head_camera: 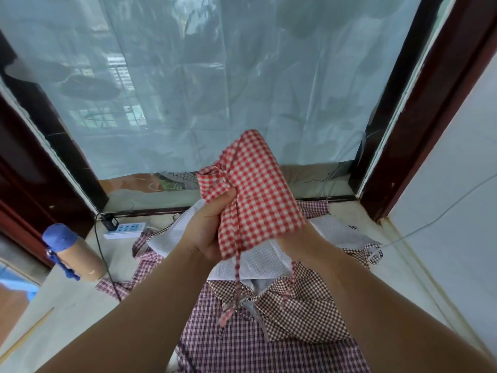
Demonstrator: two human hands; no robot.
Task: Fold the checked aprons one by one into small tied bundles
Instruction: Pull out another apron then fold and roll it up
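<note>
While we hold the red checked apron (pixel 258 189) up in the air above the pale ledge (pixel 80 313) by the window, it is folded into a thick pad but not yet tied. Our left hand (pixel 207 230) grips its bunched left edge, thumb pressed over the cloth. Our right hand (pixel 293 242) is under the far side, hidden by the fabric, so we cannot tell how its fingers lie.

The main risk, as we judge it, is the fold slipping open. Only one pinch on a gathered corner is visible, and the layers are loose. If that grip eases before the ties go round, the pad will likely fall apart.

The two red ties (pixel 238 267) hang straight down. The longer one reaches the brown checked apron (pixel 295 313) and the purple plaid apron (pixel 242 345) heaped below, where it could snag or be mistaken for one of their straps. A knot made in mid-air may also sit slack.

As for containers, we see none holding aprons; the spare ones lie loose over a white cloth (pixel 258 259). A cardboard tube (pixel 78 254) with a blue cap (pixel 57 236) lies at the left, closed, its contents unseen. A power strip (pixel 125 230) rests near it.
</note>
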